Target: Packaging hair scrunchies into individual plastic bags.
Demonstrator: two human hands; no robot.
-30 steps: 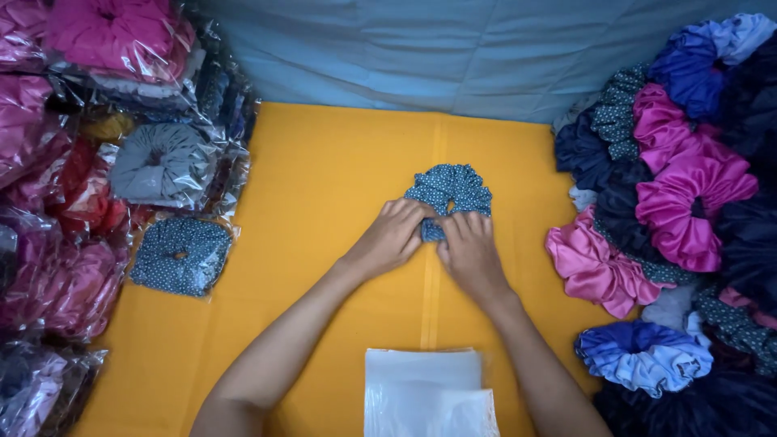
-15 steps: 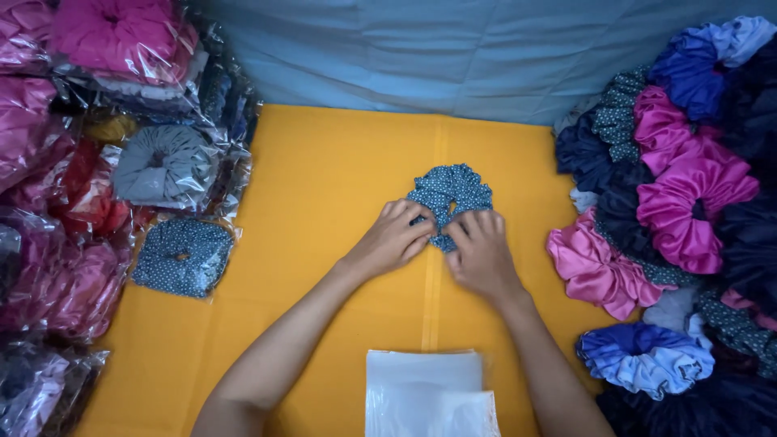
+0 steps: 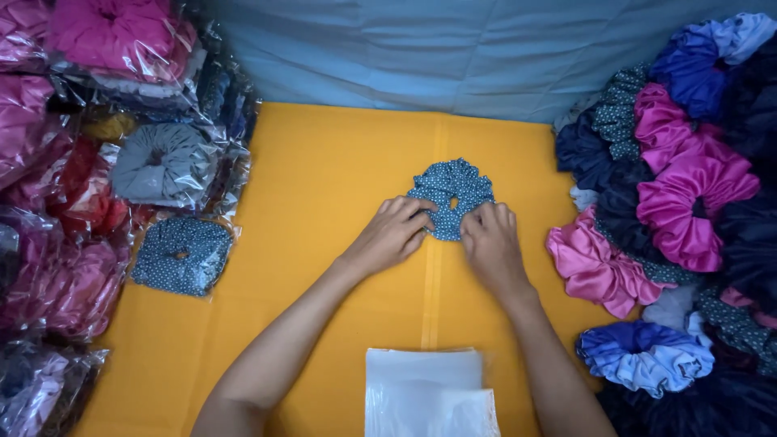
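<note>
Two bare forearms reach up from six o'clock, hands meeting at centre.

The left hand point(image 3: 394, 232) lies palm down, fingers curled toward two o'clock; the right hand point(image 3: 490, 242) lies palm down just beside it, fingers bent toward twelve o'clock, both wrists straight.

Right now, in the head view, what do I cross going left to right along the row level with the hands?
Bagged blue dotted scrunchie → left hand → blue dotted scrunchie on the orange cloth → right hand → loose pink satin scrunchie.
</note>
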